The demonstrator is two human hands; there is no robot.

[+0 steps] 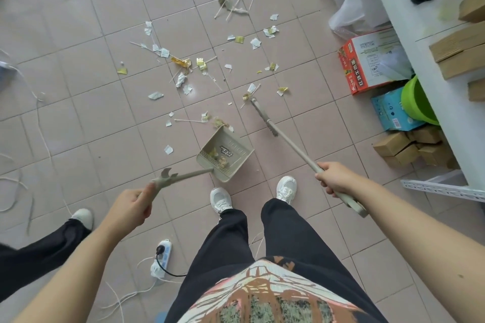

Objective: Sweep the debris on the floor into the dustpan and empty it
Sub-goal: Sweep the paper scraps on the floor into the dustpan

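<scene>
Torn white paper, gold foil wrappers and thin sticks lie scattered as debris (183, 71) over the pink floor tiles ahead of me. A beige dustpan (237, 143) rests on the floor just in front of my feet, with a few gold scraps inside. My left hand (131, 207) grips the dustpan's long handle (181, 177). My right hand (334, 178) grips the beige broom handle (291, 144). The broom head (262, 117) touches the floor to the right of the dustpan, beside a few scraps.
A white shelf unit (433, 42) runs along the right, with cardboard boxes, a red carton (367, 60), a blue box and a green bucket (417, 102) beneath it. A power strip (162, 257) with cables lies behind my left foot. Another person's leg (39, 246) stands at the left. White cords trail at the left.
</scene>
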